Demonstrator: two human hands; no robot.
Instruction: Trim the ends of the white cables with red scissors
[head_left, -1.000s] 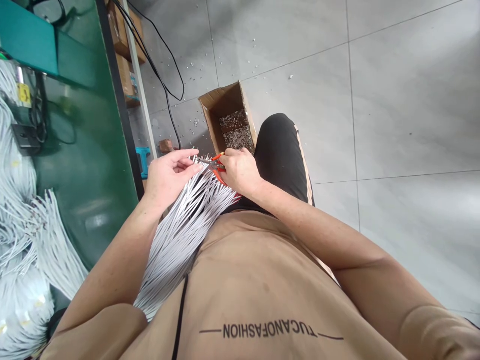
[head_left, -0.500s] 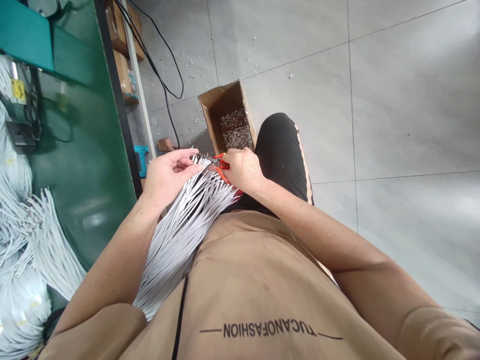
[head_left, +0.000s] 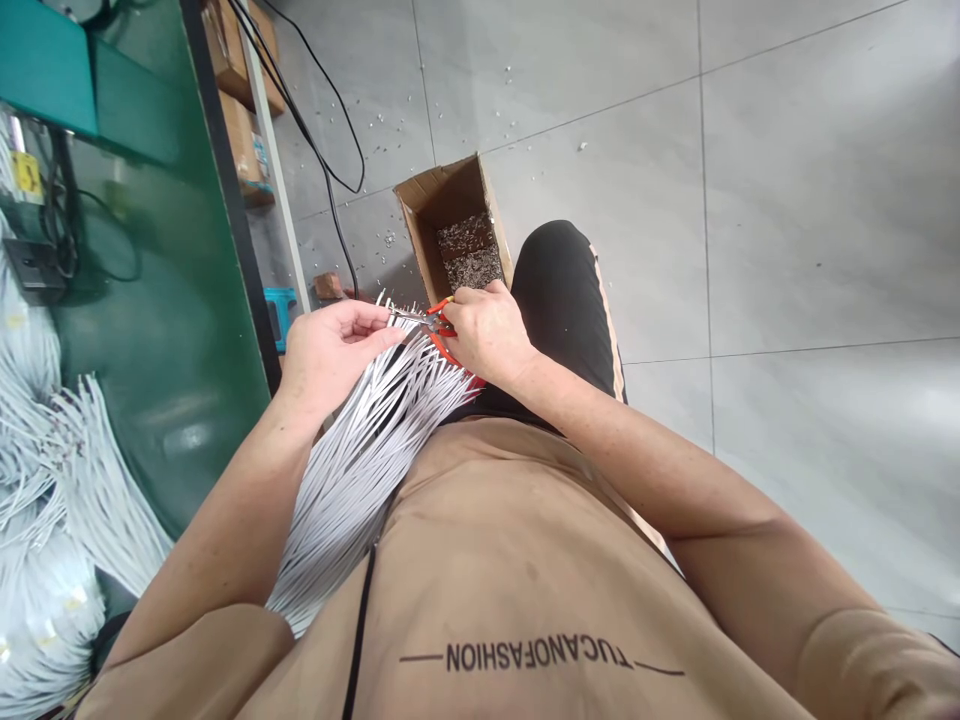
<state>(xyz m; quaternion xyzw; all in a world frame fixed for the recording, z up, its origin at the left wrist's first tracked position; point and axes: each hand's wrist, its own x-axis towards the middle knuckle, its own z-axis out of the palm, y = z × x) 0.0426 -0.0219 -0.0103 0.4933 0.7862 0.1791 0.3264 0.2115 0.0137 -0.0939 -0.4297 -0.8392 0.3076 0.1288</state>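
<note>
Compared with a second ago not much has shifted: both hands have drifted a touch higher toward the box and the cutter tip now sits right at the wire end the other hand is offering up. My read is that one more end is being lined up for a snip, so it looks like a repeat cycle through the bundle and not a new step.

The right hand [head_left: 486, 335] is wrapped around a pair of orange-handled cutters [head_left: 437, 322], fingers curled tight over the grips, so it's clamped on the tool. Can't really tell how far the blades themselves are apart, they're too small and partly behind the fingers. The left hand [head_left: 330, 350] is pinched together, thumb against fingertips, on a single strand at the top of the white wire bundle [head_left: 367, 440], holding its tip out toward the cutter nose.

The bundle fans across the person's lap, from the hands down to the tan shirt [head_left: 525, 580], with the loose ends bristling up near the knee in black trousers [head_left: 562, 290].

Just beyond the hands, on the floor, stands an open cardboard box [head_left: 442, 195] with a heap of small dark-and-silver bits inside; more specks are scattered over the grey tiles [head_left: 750, 200]. To the left is the green surface [head_left: 165, 330] with more white wire piles [head_left: 52, 480], and a black cable [head_left: 330, 170] trailing down.
</note>
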